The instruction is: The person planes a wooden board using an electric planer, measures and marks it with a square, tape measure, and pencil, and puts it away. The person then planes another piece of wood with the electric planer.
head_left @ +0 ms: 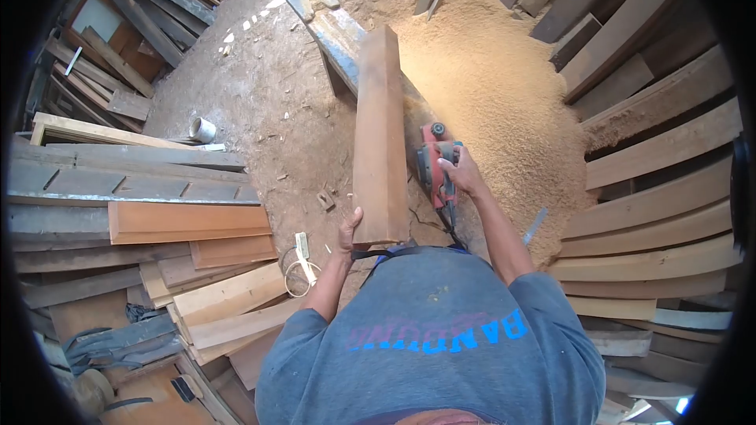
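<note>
A thick, squared wooden beam (379, 134) lies lengthwise in front of me, its near end close to my waist. Its far part rests on a paint-stained bench (337, 31). My left hand (350, 228) grips the beam's left side near that close end, thumb up along the edge. To the right of the beam, my right hand (463, 171) is closed around the handle of a red and black electric planer (433, 159). The planer is beside the wood, not on its upper face. A dark cord runs from the tool back toward my waist.
Pale sawdust (496, 102) is heaped on the floor at the right. Boards (661, 220) lean in a curve along the right side. Stacked planks (189, 224) and an extension socket (302, 248) lie at the left, with a white bucket (202, 130) farther off.
</note>
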Motion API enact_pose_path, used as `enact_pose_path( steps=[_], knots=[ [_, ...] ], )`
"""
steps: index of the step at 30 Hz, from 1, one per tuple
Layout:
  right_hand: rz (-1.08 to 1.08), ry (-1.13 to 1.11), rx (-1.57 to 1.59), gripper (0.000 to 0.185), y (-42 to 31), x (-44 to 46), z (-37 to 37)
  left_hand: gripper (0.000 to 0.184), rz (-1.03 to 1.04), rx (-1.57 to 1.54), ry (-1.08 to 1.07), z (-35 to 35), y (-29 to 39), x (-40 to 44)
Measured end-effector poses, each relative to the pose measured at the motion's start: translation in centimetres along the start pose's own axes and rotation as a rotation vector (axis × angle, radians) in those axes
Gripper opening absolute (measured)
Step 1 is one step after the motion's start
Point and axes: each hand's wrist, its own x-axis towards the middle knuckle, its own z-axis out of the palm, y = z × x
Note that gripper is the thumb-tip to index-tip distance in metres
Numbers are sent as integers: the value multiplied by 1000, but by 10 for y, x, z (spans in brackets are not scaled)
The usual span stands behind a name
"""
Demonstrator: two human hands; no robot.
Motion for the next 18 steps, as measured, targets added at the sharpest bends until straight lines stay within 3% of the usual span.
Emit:
enact_pose_path(
  steps=[2, 5, 8, 11, 14, 18],
  knots=[
    [20, 62, -294, 62, 7, 11, 8, 63, -2, 248, 115, -20, -4, 5],
    [166, 39, -435, 65, 11, 21, 18, 75, -46, 712, 315, -59, -17, 20],
    [99, 165, -539, 59, 28, 25, 28, 107, -115, 505, 201, -93, -32, 33],
    [253, 88, 21, 44, 1, 13, 30, 115, -97, 582, 417, -68, -56, 36],
    [151, 69, 116, 29, 10, 15, 34, 109, -48, 680, 529, -96, -109, 64],
    [248, 66, 69, 23, 4, 14, 31, 116, -69, 739, 540, -66, -126, 67]
  ],
)
